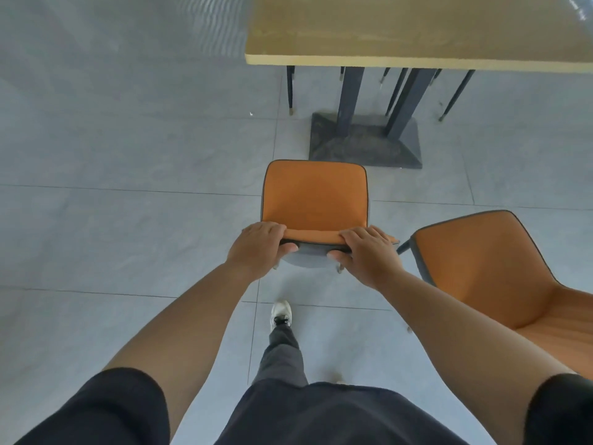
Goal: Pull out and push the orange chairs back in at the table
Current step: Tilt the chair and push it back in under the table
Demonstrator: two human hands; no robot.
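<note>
With both hands, left [260,248] and right [365,255], clamped on the backrest top, the chair [316,197] sits pulled out, seat pointing straight ahead at the table [417,61], so push forward I guess.

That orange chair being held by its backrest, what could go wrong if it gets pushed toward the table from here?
1. The orange padded chair with dark piping faces the table's dark pedestal base; its front legs might strike it.
2. A second orange chair stands close on the right and could be bumped.
3. The left hand and right hand grip only the backrest's top edge, so the chair may tip.
</note>
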